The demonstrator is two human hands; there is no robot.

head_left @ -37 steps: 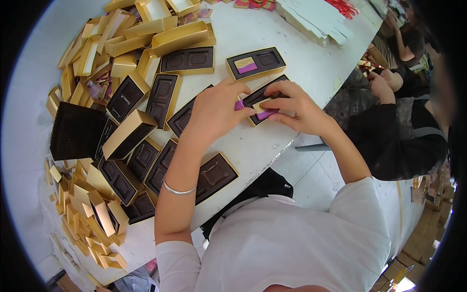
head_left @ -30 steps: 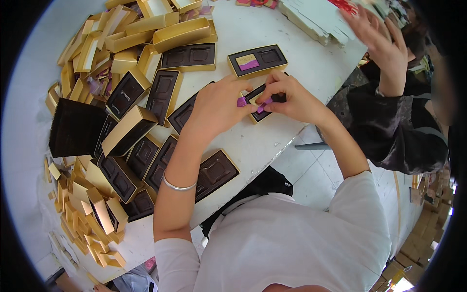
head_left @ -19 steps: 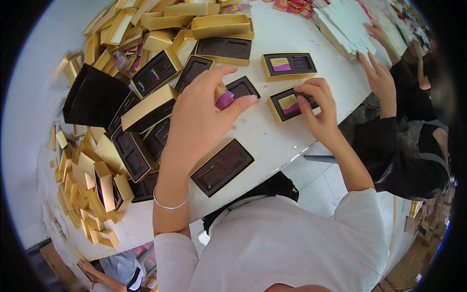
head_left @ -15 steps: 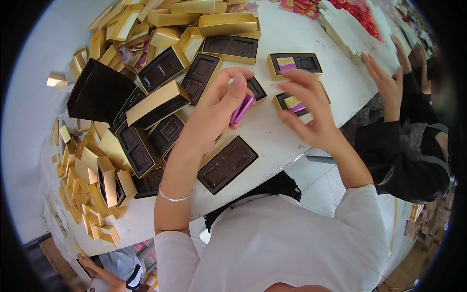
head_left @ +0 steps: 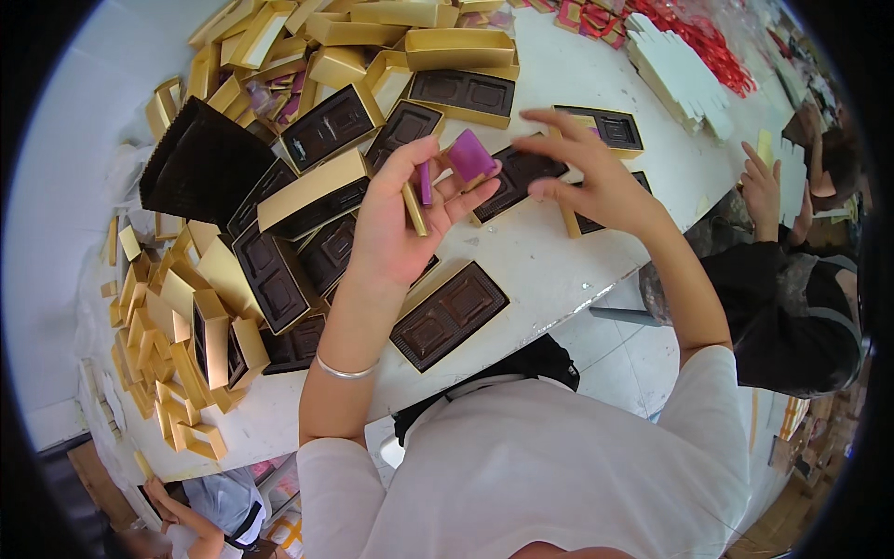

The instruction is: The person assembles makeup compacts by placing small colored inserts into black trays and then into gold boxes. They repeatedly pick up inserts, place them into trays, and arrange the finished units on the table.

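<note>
My left hand point(head_left: 399, 210) is turned palm up and closed around several small flat purple-and-gold squares point(head_left: 472, 156), which look like wrapped chocolates. To its right my right hand point(head_left: 605, 184) hovers with fingers apart and nothing in them. Beneath and between the hands sits a gold box with a dark two-compartment tray point(head_left: 521, 177). Two more such boxes stand at the right: a far one point(head_left: 619, 129) and a near one point(head_left: 589, 224), partly covered by my right hand. Near the table's front edge lies another box with a bare dark tray point(head_left: 449, 317).
Gold boxes and sleeves point(head_left: 363, 28) are heaped across the left and back of the table. A stack of dark trays point(head_left: 200, 168) leans there. White card pieces point(head_left: 675, 74) and red ribbon point(head_left: 717, 56) lie at the back right. A co-worker's hand point(head_left: 764, 186) is at the right.
My left hand has turned palm up, showing the purple squares in it. My right hand has shifted slightly. The co-worker's hand has moved off the white card stack. The view has shifted a little.
</note>
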